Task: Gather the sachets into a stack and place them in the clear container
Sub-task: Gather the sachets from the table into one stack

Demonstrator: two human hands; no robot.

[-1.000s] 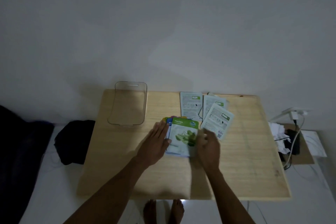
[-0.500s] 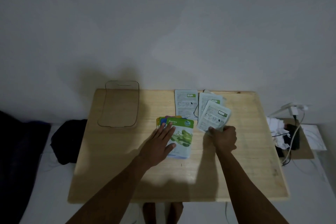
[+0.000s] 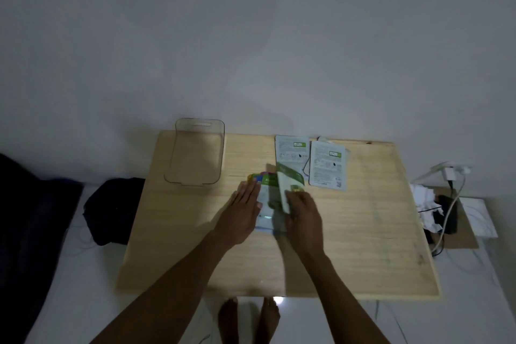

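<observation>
Dim light, wide-angle view; detail is soft throughout.

Far left, a dark bundle [image 3: 114,211] on the floor at the table's [image 3: 363,246] 9 o'clock edge; what it is cannot be made out.

Clear container [image 3: 195,152] sits at the table's 11 o'clock corner, walls barely visible, only the outline and a handle slot at the far end reading clearly.

Your left hand [image 3: 241,213] lies flat, fingers straight and together, palm down on the left edge of the stack [image 3: 265,204] near table centre. Forearm comes in from 7 o'clock. The hand covers the stack's left side; coloured corners fan out just past your fingertips, count not readable.

Your right hand [image 3: 303,215] is closed on a sachet [image 3: 289,184], pinching its near end. That sachet is tilted up on edge over the stack's right side, blurred, print illegible; whether its lower edge touches the stack cannot be told. Forearm comes in from 5 o'clock, wrist bent inward.

At 12 o'clock, two pale sachets lie flat: one [image 3: 291,152] nearer centre, one [image 3: 328,165] just beside it to the right. A corner of something pale pokes out behind the second, mostly hidden.

Far right, off the table at 3 o'clock, cables [image 3: 449,204] and white crumpled material [image 3: 424,198], indistinct.

Bare feet [image 3: 248,318] show below the near edge, cut off by the frame.
</observation>
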